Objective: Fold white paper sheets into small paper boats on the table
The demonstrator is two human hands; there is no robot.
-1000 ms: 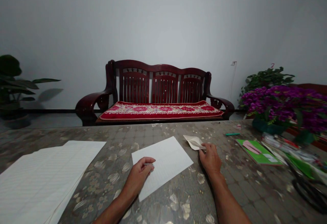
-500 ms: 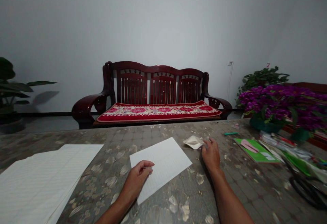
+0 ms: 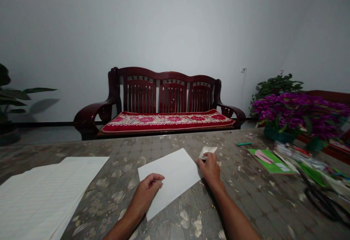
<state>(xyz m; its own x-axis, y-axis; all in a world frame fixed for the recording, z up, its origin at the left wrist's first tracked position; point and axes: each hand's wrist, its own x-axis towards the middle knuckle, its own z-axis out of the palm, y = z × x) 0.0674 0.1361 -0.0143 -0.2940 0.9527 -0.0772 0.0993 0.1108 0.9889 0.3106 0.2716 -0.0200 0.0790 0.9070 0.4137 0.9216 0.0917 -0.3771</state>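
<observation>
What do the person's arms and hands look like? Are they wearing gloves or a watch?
No gloves! The left hand and right hand are both bare. The forearms are bare too, as far as the picture shows, with no sleeves, watch or bracelet in sight. I can't spot any rings, but some fingers are hidden.

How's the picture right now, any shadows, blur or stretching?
Head view, centre: dim light, faint lines visible on the white paper sheet by the left hand; head view, lower right: dark shadow along the bare right forearm; head view, left: soft shadow on pale grey wall beside the dark green leafy plant; head view, right edge: purple flowers look smeared and stretched.
</observation>
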